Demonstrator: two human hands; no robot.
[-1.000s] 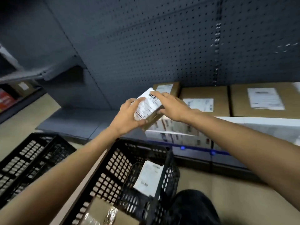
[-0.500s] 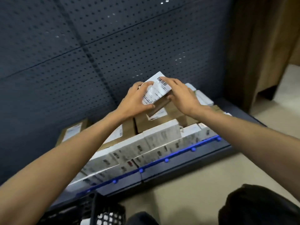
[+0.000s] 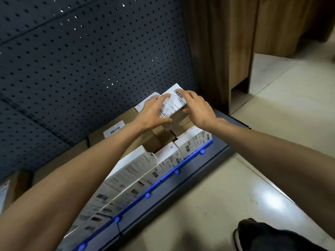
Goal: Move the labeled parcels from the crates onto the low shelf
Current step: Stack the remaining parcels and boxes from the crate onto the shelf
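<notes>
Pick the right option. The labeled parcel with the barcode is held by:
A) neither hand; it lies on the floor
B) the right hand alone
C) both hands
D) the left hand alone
C: the left hand and the right hand both hold the labeled parcel, over the boxes on the low shelf.

Shop (pegboard, stocked low shelf)

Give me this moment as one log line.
stage: placing | left hand: grips labeled parcel | right hand: grips it | parcel: over brown boxes on low shelf
</notes>
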